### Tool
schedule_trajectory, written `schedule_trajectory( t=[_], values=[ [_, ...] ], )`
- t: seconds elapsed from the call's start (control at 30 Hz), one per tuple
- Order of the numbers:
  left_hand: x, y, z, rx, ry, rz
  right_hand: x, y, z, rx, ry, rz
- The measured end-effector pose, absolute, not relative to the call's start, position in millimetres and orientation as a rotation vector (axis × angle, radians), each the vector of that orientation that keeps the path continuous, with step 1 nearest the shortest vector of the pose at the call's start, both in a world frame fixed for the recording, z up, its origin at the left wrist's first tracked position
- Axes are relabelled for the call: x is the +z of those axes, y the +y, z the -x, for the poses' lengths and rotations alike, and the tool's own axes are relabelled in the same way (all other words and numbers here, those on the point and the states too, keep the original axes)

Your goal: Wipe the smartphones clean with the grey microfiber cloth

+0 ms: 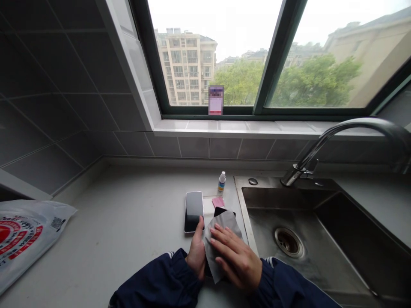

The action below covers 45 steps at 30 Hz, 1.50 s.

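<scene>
A dark, flat, phone-like device (220,210) is gripped along its left side by my left hand (196,252), thumb up and fingers out of sight beneath it. Over most of it lies a grey cleaning cloth (215,262) with a zigzag edge, so only a black top corner and a bit of its lower edge show. My right hand (236,256) rests flat on the cloth with its fingers stretched out; its thumb is hidden. A smartphone (194,211) with a dark screen and pale frame lies just beyond my left thumb. Behind the cloth is a small pink square (218,202).
A small white spray bottle (221,182) stands near the sink's left corner. The steel sink (240,201) with a curved faucet (324,139) is on the right. A printed white plastic bag (30,239) lies at the left. Tiled wall and window are behind the counter (135,205).
</scene>
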<state>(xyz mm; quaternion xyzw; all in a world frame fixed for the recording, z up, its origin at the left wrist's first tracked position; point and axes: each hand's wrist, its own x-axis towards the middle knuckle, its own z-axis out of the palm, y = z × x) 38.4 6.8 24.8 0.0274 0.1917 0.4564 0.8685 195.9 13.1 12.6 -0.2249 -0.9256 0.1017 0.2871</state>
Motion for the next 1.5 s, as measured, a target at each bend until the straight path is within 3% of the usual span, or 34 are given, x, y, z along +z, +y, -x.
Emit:
schedule_trajectory(
  t=[0.33,0.57,1.1,1.5],
  values=[
    [4.8,7.0,-36.5,0.997,0.343,-0.233,6.4,22.5,-203.4,0.11,-2.451,0.865],
    [25.7,8.2,-43.3,1.022,0.464,-0.303,2.5,23.0,-203.8,0.083,-2.404,0.964],
    [20.1,10.2,-40.3,0.928,0.377,-0.07,16.4,8.7,-194.7,0.238,-2.55,0.598],
    [0.2,9.5,-45.5,1.041,0.239,-0.348,18.5,19.9,-206.0,0.022,-2.488,0.85]
  ],
)
